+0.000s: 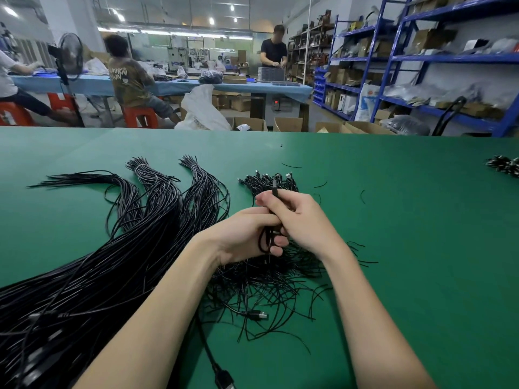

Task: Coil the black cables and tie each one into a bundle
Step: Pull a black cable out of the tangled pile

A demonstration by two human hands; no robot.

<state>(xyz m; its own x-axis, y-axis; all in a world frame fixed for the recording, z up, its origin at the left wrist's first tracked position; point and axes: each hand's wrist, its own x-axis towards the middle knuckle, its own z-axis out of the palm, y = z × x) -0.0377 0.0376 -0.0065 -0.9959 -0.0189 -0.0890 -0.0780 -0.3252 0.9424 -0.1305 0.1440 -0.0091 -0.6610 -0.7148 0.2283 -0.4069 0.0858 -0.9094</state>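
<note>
Both hands meet over the middle of the green table (407, 248) around one coiled black cable (266, 240). My left hand (244, 237) grips the coil's lower loops. My right hand (297, 217) closes on its upper part, and a black end (275, 189) sticks up above the fingers. A large sheaf of long uncoiled black cables (112, 265) fans across the table on the left, tied in places with pale bands. Behind my hands lies a small pile of coiled bundles (269, 182). Under my wrists is a heap of short black ties (275, 284).
A loose USB plug (257, 315) lies near the ties, and another cable runs off the near edge (222, 374). More bundles (504, 165) sit at the far right edge. Beyond the table are cardboard boxes, blue shelving, and people at another bench.
</note>
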